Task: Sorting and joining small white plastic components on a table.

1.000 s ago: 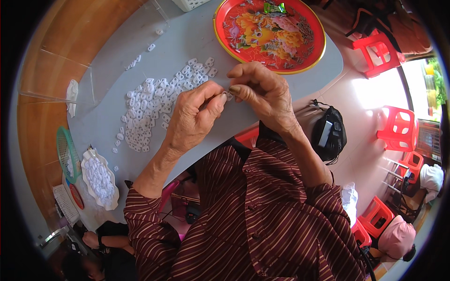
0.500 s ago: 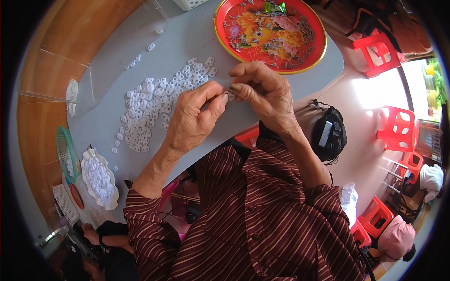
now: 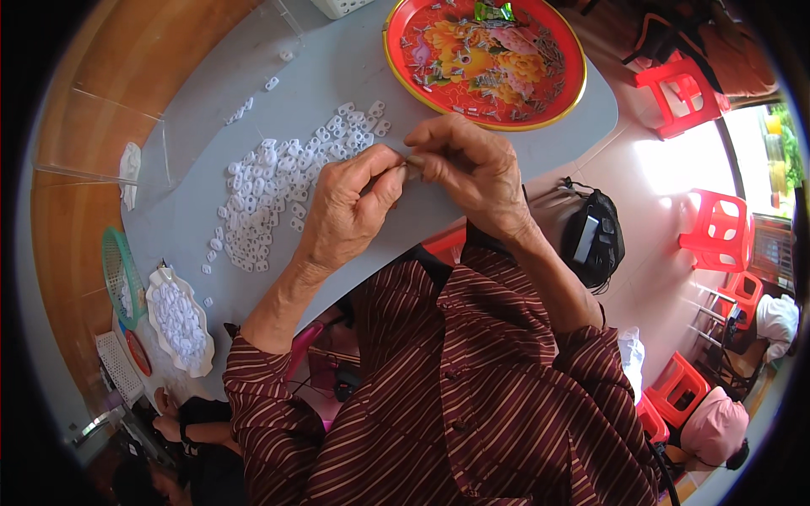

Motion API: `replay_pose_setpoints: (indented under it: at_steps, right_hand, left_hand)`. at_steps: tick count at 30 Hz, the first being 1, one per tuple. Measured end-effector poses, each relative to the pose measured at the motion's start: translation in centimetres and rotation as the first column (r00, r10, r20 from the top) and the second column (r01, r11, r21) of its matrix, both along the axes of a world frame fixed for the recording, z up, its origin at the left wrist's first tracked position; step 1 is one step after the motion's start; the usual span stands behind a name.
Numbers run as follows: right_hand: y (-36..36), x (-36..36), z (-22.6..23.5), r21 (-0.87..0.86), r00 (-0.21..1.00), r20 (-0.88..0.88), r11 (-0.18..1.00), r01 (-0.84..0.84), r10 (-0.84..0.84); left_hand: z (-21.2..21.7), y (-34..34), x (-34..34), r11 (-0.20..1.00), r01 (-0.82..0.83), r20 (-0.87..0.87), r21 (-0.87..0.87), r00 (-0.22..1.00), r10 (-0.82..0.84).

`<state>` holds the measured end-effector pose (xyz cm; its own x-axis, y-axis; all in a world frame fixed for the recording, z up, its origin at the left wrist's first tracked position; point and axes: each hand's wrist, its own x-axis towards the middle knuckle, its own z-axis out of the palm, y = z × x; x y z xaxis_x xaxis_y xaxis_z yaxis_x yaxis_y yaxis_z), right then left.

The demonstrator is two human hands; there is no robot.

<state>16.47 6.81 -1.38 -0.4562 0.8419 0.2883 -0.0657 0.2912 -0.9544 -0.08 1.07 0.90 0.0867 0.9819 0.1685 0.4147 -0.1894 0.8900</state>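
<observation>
Both your hands meet over the near edge of the grey table [image 3: 354, 76], fingertips pinched together on one tiny piece [image 3: 411, 164] — too small to tell its shape or colour, prob. one of the white bits. Your left hand [image 3: 346, 211] is curled nearly shut, thumb & forefinger nipping the piece from its left side. Your right hand [image 3: 472, 164] is closed the same way, gripping from the right, knuckles up. So the piece sits dead between the two hands, at equal reach; its long axis can't be made out.

The loose heap of small white pieces [image 3: 278, 190] lies just beyond & left of your left hand, toward the table's left edge — that hand is clearly the nearer one. Stragglers trail off toward the far-left corner.

At the far-right corner sits a round red tray [image 3: 405, 63] w/ yellow rim and a flower print, scattered w/ small dark metal bits; a green wrapper [image 3: 494, 11] lies at its far rim. Off the table's left end: a white scalloped dish [image 3: 198, 358] holding more white pieces, and a green mesh basket [image 3: 114, 266] beside it.
</observation>
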Motion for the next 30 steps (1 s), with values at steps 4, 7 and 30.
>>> replay_pose_setpoints:
  at_steps: [4, 7, 30]
  right_hand:
    - [0.2, 0.4, 0.3, -0.087, 0.996, -0.061, 0.994, -0.070, 0.065]
    - [0.0, 0.4, 0.9, -0.071, 0.998, 0.028, 0.996, -0.057, 0.059]
    - [-0.3, 0.6, 1.0, -0.208, 0.993, 0.025, 0.972, -0.111, 0.119]
  left_hand:
    - [0.3, -0.1, 0.1, 0.999, 0.030, 0.062, -0.011, 0.998, -0.029]
    - [0.4, -0.2, 0.0, 0.997, 0.040, 0.108, -0.070, 0.994, -0.033]
    - [-0.3, -0.4, -0.6, 0.974, 0.047, 0.259, -0.223, 0.966, 0.012]
